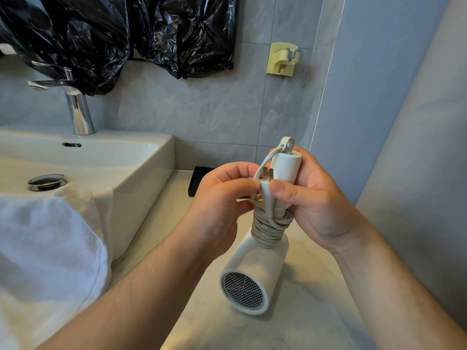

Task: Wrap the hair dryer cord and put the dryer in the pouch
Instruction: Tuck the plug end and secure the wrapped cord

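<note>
A white hair dryer [252,271] is held upside down over the counter, its mesh intake facing me and its handle pointing up. Its white cord [269,229] is coiled in several tight turns around the lower handle. My right hand [310,198] grips the handle, thumb pressing on the coil's top. My left hand [222,205] pinches the plug [266,190] against the handle, metal prongs showing. A short loop of cord arcs up to the handle's end. No pouch is visible.
A white basin [141,168] with a chrome tap [78,107] stands at the left, a white towel [50,236] draped over its near edge. A black tray [198,180] lies on the marble counter behind my hands. Black plastic bags [126,34] and a yellow hook [281,59] hang on the tiled wall.
</note>
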A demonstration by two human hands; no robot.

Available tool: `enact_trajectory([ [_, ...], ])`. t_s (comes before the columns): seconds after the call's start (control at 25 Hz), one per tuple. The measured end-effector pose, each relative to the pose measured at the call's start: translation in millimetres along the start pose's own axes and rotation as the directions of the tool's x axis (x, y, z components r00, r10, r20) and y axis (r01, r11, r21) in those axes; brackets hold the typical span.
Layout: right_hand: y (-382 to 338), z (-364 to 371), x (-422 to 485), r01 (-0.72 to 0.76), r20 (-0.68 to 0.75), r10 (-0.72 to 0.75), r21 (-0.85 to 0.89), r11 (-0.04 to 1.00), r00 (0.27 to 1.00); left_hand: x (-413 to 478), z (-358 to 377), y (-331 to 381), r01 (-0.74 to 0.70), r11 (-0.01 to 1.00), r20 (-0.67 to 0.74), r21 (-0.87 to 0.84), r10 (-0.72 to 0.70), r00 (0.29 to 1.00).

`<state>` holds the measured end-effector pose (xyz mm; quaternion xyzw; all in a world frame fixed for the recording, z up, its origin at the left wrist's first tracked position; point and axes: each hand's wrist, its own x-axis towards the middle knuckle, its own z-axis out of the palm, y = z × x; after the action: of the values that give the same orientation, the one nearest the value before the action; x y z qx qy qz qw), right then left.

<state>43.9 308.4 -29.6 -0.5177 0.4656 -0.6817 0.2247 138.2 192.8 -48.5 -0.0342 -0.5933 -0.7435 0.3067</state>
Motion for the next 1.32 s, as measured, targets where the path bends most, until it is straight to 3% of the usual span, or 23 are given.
enact_trajectory([
  [0.32, 3.2, 3.0, -0.6, 0.021, 0.001, -0.021, -0.019, 1.0, 1.0, 1.7, -0.4, -3.6, 0.003, 0.999, -0.057, -0.04, -0.005, 0.998],
  [0.6, 5.9, -0.5, 0.5, 0.027, -0.072, -0.027, -0.001, 1.0, 0.997, 4.7, -11.6, -1.0, 0.015, 0.998, 0.101, -0.064, -0.008, 0.995],
  [0.96, 9.1, 0.0, 0.7, -0.003, -0.065, 0.0, -0.041, 0.999, 0.998, 2.6, -7.0, 4.0, 0.086, 0.993, 0.052, -0.08, -0.082, 0.995],
  [1.32, 8.9, 4.2, 0.1, 0.021, -0.148, -0.025, -0.03, 0.999, 0.989, -2.7, 4.6, 3.2, -0.026, 1.0, -0.117, -0.004, 0.025, 0.993],
])
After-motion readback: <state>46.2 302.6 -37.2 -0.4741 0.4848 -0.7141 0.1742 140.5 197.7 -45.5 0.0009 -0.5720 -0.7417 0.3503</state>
